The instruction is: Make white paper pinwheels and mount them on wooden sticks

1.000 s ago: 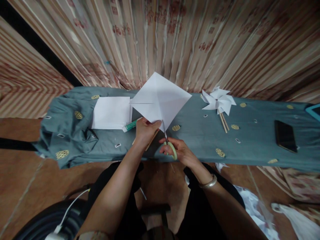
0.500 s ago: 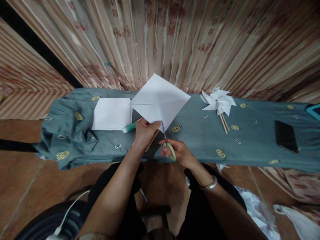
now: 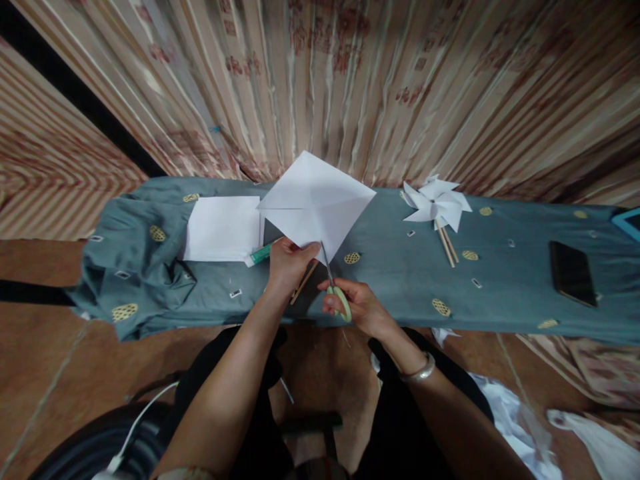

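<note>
A square white sheet of paper is held up corner-down over the table, with a slit running in from its left corner. My left hand pinches it near the bottom corner, thumb on top. My right hand grips a pair of scissors with pale green handles. Their blades are at the paper's bottom corner, just right of my left thumb. Beneath my left hand lie wooden sticks and a green and white box, both partly covered.
A stack of white paper lies on the left of the cloth-covered table. To the right are a paper pinwheel with sticks and a dark phone. A blue-edged object sits at the far right. A curtain hangs behind.
The paper has shifted slightly left and its right corner has dipped a little. Both hands keep nearly the same place, with the scissors still at the bottom corner.
</note>
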{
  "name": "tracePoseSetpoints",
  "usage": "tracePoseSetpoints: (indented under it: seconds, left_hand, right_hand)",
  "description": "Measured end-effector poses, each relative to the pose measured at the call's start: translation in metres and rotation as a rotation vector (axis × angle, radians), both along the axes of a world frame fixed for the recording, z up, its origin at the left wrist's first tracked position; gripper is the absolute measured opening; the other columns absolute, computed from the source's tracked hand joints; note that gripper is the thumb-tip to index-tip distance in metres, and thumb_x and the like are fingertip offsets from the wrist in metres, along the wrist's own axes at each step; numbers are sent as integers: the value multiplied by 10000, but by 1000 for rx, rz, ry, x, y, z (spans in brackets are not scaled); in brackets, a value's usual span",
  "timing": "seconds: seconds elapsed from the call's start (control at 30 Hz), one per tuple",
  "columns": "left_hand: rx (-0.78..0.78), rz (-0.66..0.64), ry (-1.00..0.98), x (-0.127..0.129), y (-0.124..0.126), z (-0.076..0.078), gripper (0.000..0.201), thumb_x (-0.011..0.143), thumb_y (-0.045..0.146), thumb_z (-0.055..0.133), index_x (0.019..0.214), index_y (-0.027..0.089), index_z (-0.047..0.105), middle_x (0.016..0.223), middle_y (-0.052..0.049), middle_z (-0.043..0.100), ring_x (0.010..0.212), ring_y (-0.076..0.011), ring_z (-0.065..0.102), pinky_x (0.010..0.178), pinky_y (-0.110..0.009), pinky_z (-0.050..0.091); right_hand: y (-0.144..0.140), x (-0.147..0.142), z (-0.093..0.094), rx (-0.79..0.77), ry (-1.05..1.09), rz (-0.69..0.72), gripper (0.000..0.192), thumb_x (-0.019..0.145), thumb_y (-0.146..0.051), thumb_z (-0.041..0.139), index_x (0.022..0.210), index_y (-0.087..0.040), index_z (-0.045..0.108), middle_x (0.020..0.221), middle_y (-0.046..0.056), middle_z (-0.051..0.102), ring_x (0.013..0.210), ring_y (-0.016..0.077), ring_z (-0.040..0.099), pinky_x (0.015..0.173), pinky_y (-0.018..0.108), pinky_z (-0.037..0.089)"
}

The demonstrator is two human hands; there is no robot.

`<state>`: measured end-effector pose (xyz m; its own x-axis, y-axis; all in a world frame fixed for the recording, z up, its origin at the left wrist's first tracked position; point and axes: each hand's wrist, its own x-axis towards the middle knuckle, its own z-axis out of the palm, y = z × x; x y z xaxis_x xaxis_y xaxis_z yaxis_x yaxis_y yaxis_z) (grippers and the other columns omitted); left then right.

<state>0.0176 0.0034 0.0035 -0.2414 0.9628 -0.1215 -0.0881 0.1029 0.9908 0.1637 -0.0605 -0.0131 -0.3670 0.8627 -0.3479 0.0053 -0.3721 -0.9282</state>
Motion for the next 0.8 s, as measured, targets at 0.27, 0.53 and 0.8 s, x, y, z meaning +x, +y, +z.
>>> tracePoseSetpoints:
  seconds: [0.27, 0.53, 0.8]
  left_hand:
    - [-6, 11, -32, 1, 0, 2, 191, 526, 288, 743, 591, 147, 632, 533, 22, 614, 466, -101, 516, 470, -219, 407]
    - [-4, -9, -45, 2, -2, 3, 161, 523, 259, 732, 586, 146, 636, 525, 27, 613, 473, -103, 521, 466, -212, 404]
    - [-18, -28, -85, 6, -3, 6, 132, 506, 229, 714, 558, 147, 624, 503, 27, 603, 463, -99, 511, 460, -209, 410]
  right_hand:
    - [-1, -2, 0, -20, 35, -48, 454, 623, -520, 807, 892, -184, 664, 618, -30, 640, 548, 95, 567, 542, 233, 442]
    - [-1, -3, 1, -4, 24, -56, 450, 626, -496, 809, 909, -179, 661, 621, -30, 639, 555, 95, 562, 547, 228, 441]
    - [0, -2, 2, 35, -38, -58, 444, 655, -517, 777, 920, -177, 666, 632, -18, 639, 572, 116, 569, 562, 253, 457]
